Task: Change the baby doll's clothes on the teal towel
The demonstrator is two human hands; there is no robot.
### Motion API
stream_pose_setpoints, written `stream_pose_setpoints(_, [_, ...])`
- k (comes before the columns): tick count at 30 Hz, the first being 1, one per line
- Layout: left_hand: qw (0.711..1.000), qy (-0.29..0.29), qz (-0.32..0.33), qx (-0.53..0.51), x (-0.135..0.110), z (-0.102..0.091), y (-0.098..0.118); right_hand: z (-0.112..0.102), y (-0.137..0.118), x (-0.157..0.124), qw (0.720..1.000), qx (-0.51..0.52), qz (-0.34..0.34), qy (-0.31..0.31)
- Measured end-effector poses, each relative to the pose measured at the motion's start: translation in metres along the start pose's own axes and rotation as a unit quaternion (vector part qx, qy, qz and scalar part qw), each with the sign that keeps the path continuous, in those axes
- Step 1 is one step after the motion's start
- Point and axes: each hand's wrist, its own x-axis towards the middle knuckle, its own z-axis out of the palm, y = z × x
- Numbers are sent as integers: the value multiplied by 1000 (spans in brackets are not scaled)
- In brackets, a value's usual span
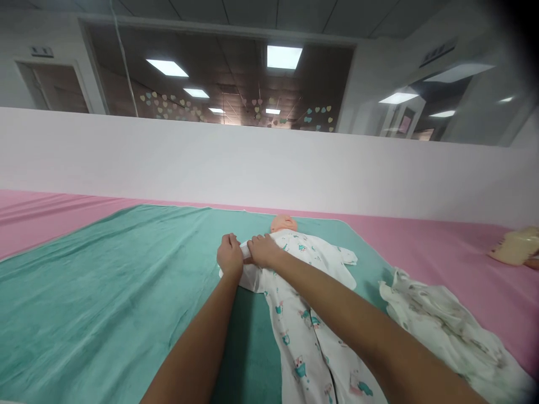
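A baby doll (283,223) lies on its back on a green blanket (105,292), its head toward the wall. White baby clothes (298,359) with small teal and pink animal prints cover its body and run down toward me. At the sleeve on the left side, my left hand (230,255) is closed round the cuff end. My right hand (263,251) grips the same sleeve a little nearer the doll's shoulder, thumb under the cloth. The doll's arm inside is hidden. The other sleeve (347,256) lies spread out to the right.
A crumpled white printed cloth (446,325) lies at the right on the blanket's edge. Pink sheeting (421,241) surrounds the blanket. A yellowish object (516,247) rests at the far right. Behind stands a low white wall (210,163) with glass above it.
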Motion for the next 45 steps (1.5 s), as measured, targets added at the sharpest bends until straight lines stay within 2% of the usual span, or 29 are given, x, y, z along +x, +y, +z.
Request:
stream_pose_setpoints(2, [997, -21, 38, 60, -3, -1, 4, 7, -13, -1, 1000, 2, 12, 24])
stream_pose_setpoints(6, [988, -60, 95, 103, -6, 1, 8, 12, -26, -10, 999, 19, 5, 39])
stream_pose_setpoints(12, [983, -78, 97, 131, -5, 2, 6, 8, -28, -33, 994, 59, -21, 90])
stream_pose_setpoints(16, [984, -81, 97, 127, -6, 1, 7, 0, -11, -49, 991, 80, 8, 106])
stream_pose_setpoints(24, [987, -87, 87, 103, -8, 2, 7, -10, 49, -88, 974, 157, 114, 115])
stream_pose_setpoints(28, [986, -85, 89, 110, -8, 3, 8, -4, 74, -111, 940, 284, 153, 111])
stream_pose_setpoints(32, [984, -79, 96, 125, -8, 4, 9, 16, 91, -139, 858, 465, 175, 134])
stream_pose_setpoints(34, [982, -79, 100, 136, -8, 6, 9, 29, 97, -152, 817, 520, 196, 152])
stream_pose_setpoints(35, [981, -77, 103, 144, -8, 6, 8, 34, 100, -157, 806, 533, 199, 163])
stream_pose_setpoints(40, [970, -75, 148, 180, -11, 11, 8, 48, 102, -163, 789, 545, 201, 200])
stream_pose_setpoints(45, [942, -92, 260, 193, -20, 16, 16, 42, 86, -152, 775, 554, 218, 212])
